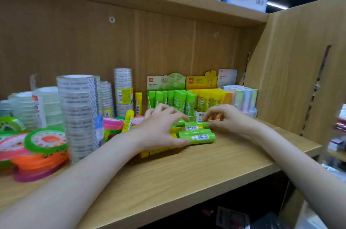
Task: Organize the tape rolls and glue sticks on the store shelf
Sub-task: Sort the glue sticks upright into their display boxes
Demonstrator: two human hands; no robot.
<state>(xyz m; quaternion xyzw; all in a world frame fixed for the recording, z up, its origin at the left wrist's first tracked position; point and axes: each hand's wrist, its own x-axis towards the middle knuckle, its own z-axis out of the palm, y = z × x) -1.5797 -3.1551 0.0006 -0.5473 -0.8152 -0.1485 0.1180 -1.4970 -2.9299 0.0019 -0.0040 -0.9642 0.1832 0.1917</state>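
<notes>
My left hand [161, 127] and right hand [227, 119] are gripping loose glue sticks [196, 133] lying on the shelf [187, 172]; tape rolls [45, 140] seemingly still jumbled.

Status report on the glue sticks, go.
Left hand and right hand both gripping loose green glue sticks lying flat on shelf. Green display box behind, nearly full. Tape stacks left, clear of hands.
</notes>
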